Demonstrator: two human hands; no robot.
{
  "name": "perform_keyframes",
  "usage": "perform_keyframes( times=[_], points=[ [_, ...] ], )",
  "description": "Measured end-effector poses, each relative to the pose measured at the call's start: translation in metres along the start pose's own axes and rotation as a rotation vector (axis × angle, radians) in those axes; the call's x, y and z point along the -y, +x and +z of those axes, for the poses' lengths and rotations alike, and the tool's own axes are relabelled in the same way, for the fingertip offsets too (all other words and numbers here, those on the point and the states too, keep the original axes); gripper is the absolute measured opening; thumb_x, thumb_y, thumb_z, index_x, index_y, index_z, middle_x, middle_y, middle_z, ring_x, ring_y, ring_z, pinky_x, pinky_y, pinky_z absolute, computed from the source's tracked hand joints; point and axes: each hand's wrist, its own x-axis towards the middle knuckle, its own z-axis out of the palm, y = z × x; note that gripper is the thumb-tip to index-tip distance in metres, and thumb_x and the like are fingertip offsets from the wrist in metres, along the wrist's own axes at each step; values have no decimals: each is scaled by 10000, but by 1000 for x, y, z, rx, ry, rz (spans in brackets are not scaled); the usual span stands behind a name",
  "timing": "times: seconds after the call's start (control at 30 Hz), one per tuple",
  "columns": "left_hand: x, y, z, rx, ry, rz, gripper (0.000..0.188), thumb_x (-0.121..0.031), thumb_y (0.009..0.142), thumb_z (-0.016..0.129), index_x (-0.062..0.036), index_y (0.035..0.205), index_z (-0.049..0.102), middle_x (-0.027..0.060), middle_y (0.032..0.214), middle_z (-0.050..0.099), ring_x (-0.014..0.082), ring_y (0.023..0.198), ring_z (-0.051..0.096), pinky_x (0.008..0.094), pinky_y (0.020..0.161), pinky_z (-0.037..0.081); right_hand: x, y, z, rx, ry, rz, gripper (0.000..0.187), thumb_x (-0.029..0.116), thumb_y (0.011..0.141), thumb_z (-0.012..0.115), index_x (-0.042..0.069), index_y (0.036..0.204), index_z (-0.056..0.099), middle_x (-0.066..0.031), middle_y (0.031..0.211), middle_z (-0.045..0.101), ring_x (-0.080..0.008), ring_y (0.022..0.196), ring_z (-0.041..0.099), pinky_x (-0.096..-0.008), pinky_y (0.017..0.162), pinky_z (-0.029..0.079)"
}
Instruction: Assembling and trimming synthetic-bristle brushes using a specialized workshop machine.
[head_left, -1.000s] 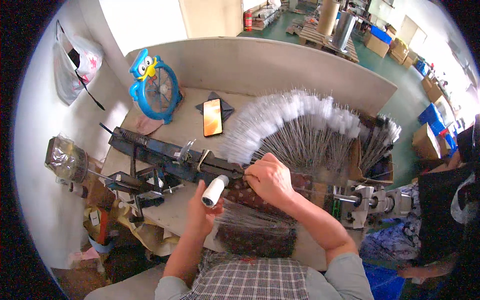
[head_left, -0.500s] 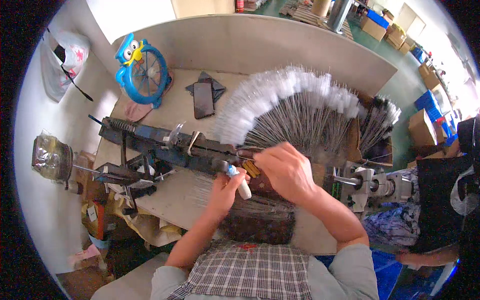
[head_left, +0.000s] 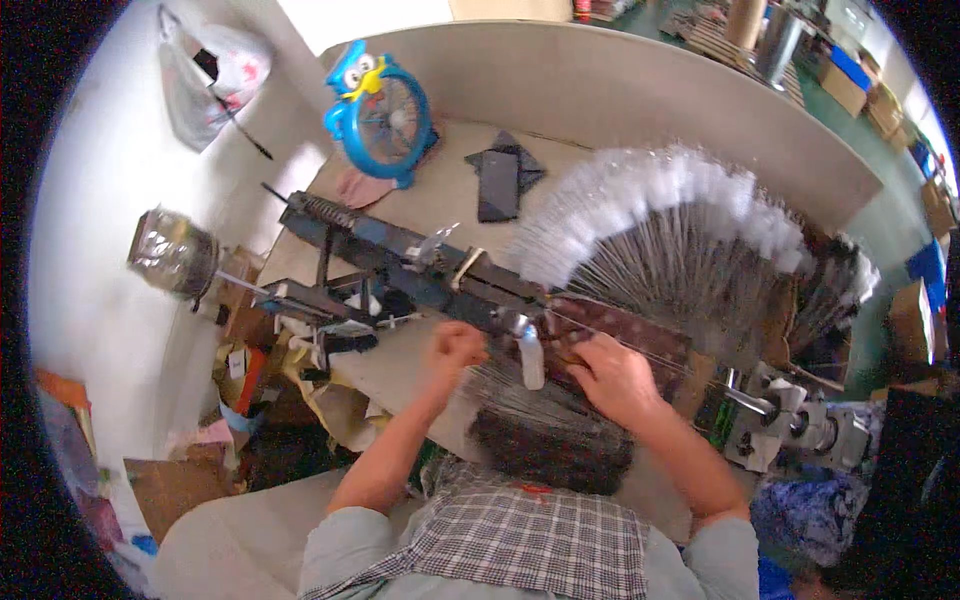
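A long dark metal bench machine point(head_left: 400, 262) runs slantwise across the table, with a white-handled lever point(head_left: 531, 360) at its right end. My left hand point(head_left: 455, 348) is curled and blurred left of the lever, apart from it; whether anything is inside the fingers is hidden. Close to the lever's right side, my right hand point(head_left: 615, 378) has its thumb and fingers pinched together at the edge of a dark red-brown board point(head_left: 640, 338). What it pinches cannot be made out. Thin wire brushes with dark bristles point(head_left: 550, 450) lie below both hands, nearest to me.
White-bristled wire brushes point(head_left: 670, 190) fan out behind my right hand. A phone point(head_left: 498, 186) and a blue cartoon-shaped fan point(head_left: 385, 120) stand farther back. At right sits a metal shaft fixture point(head_left: 790, 420); at left a plastic-wrapped round part point(head_left: 172, 252) sticks out. A low partition point(head_left: 600, 70) closes the back.
My left hand has let go of the white-handled lever and moved left. My right hand has come down nearer the lever. The whole view has shifted, so the scene sits farther right.
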Motion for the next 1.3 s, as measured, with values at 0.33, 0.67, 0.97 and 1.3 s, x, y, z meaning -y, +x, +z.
perform_keyframes(
  times=[0.33, 0.67, 0.97, 1.3],
  points=[
    [-10, 0, -108, -272, -606, -458, 246, -338, 790, 675, -115, 873, 614, -18, 762, 586, 109, 672, 554, 257, 627, 456, 11, 2, -8, 41, 23, -131, 171, 172, 777, 635, 41, 880, 594, -117, 862, 573, -329, 774, 580, -406, 668, 492],
    [-6, -7, -84, -391, -412, -174, 103, -167, 799, 647, -72, 800, 607, 16, 693, 577, 86, 635, 534, 223, 553, 427, 36, -10, -64, 9, -12, 37, 174, 85, 747, 652, 55, 912, 607, -109, 857, 581, -319, 816, 586, -386, 687, 495],
    [-80, -25, 119, 244, -549, -203, 134, -141, 860, 611, -14, 901, 606, 42, 741, 601, 110, 597, 537, 234, 549, 426, 11, -10, -93, -143, 156, 223, 196, 154, 755, 662, 36, 910, 640, -119, 874, 642, -287, 815, 619, -339, 724, 486],
    [-81, -20, 151, 279, -368, -129, 130, -141, 856, 612, -15, 886, 612, 40, 770, 604, 89, 612, 535, 216, 573, 432, -10, -33, -103, -105, 332, 197, 177, 140, 730, 679, 53, 882, 653, -99, 815, 646, -271, 781, 605, -341, 709, 488]
  ],
)
